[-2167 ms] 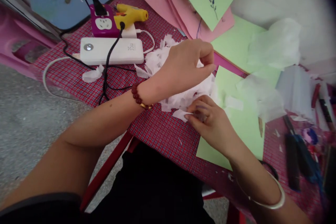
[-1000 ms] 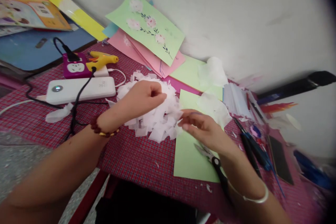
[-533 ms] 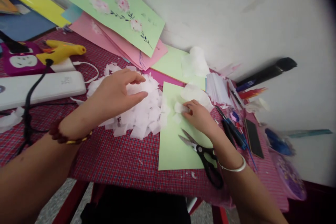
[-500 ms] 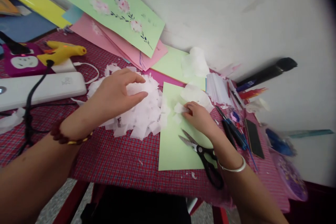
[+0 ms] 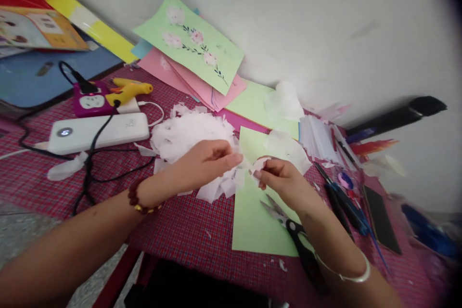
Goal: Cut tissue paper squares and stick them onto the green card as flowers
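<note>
My right hand (image 5: 283,178) is closed in a pinch on a small piece of white tissue paper (image 5: 258,167), above a light green sheet (image 5: 256,221). Just left of it, my left hand (image 5: 212,161) is closed, thumb and fingers brought together. Whether a scrap is between them I cannot make out. Under and behind that hand lies a heap of white tissue paper squares (image 5: 193,130). Scissors (image 5: 288,224) with black handles lie with blades parted on the green sheet, partly hidden by my right forearm. A larger white tissue piece (image 5: 288,149) rests on the sheet's far end.
A white power bank (image 5: 101,132), black cables and a yellow glue gun (image 5: 133,91) are at left. Behind, a green card with paper flowers (image 5: 202,53) lies on pink sheets (image 5: 236,91). Several pens, a phone (image 5: 381,219) and a stack of white paper slips (image 5: 317,139) sit at right.
My left hand has moved right and down from above the heap, and its fingers have closed. My right hand has lifted the tissue piece off the green sheet. The view has shifted left.
</note>
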Demonstrator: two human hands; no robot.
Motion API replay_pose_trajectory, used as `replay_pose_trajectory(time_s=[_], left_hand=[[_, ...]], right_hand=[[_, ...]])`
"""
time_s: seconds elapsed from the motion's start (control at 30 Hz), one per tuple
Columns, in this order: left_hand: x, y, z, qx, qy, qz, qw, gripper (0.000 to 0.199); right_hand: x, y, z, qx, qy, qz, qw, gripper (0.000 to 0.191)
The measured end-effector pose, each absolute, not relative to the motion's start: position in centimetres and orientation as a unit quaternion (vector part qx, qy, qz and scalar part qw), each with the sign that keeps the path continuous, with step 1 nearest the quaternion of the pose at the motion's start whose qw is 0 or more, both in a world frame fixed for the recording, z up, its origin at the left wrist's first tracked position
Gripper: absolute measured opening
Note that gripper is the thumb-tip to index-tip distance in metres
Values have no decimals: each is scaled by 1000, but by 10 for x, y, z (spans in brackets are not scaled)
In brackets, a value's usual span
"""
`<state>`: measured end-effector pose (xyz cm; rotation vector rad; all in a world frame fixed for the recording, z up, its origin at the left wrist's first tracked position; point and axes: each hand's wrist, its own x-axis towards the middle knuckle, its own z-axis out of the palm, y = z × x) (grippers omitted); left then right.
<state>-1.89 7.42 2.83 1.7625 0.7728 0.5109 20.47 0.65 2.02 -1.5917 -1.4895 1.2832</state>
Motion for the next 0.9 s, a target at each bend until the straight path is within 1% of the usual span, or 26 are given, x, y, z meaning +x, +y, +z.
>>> replay_pose_trajectory(time_s=[0.1, 0.17, 0.27, 0.3, 0.37, 0.4, 0.43, 0.47, 0.53, 0.57, 0.6, 0.67, 0.7, 0.77, 0.8, 0.9], left_hand=[[-20, 75, 23, 734, 306, 150, 587, 49], [-19, 75, 19, 747, 308, 130, 575, 49], [-16, 69, 17, 758, 338, 169, 532, 36], [-15, 67, 18, 753, 349, 198, 522, 38], [-12, 62, 20, 739, 357, 239, 519, 56], [-12, 61, 21, 736, 352, 243, 525, 60], [-11, 59, 23, 735, 344, 237, 534, 58], [-11, 59, 24, 733, 334, 230, 546, 51], [-10, 59, 26, 728, 316, 220, 567, 26], [-10, 60, 27, 724, 313, 217, 575, 15], [-10, 60, 27, 717, 314, 216, 583, 14], [-10, 62, 27, 698, 322, 210, 604, 22], [-11, 63, 26, 687, 327, 206, 616, 25], [-12, 65, 24, 663, 327, 197, 644, 29], [-12, 66, 22, 653, 323, 192, 658, 30], [-13, 68, 17, 633, 314, 192, 680, 30]], right_hand=[[192, 6, 27, -593, -623, 429, 276, 23], [185, 6, 31, -593, -656, 389, 259, 21], [177, 6, 36, -598, -690, 334, 232, 20], [176, 5, 37, -599, -698, 319, 228, 21], [173, 5, 38, -597, -708, 302, 226, 22], [172, 5, 39, -596, -710, 298, 227, 23], [172, 5, 39, -594, -711, 298, 228, 23], [172, 5, 40, -593, -712, 298, 229, 23], [172, 4, 40, -593, -711, 300, 231, 22], [172, 3, 40, -594, -708, 305, 232, 20], [173, 2, 39, -595, -700, 315, 237, 17], [175, 2, 38, -593, -667, 361, 271, 6], [177, 1, 37, -587, -641, 395, 297, 9], [180, 2, 36, -557, -584, 476, 351, 25], [181, 2, 35, -537, -559, 514, 369, 30], [186, 3, 33, -496, -516, 585, 383, 33]])
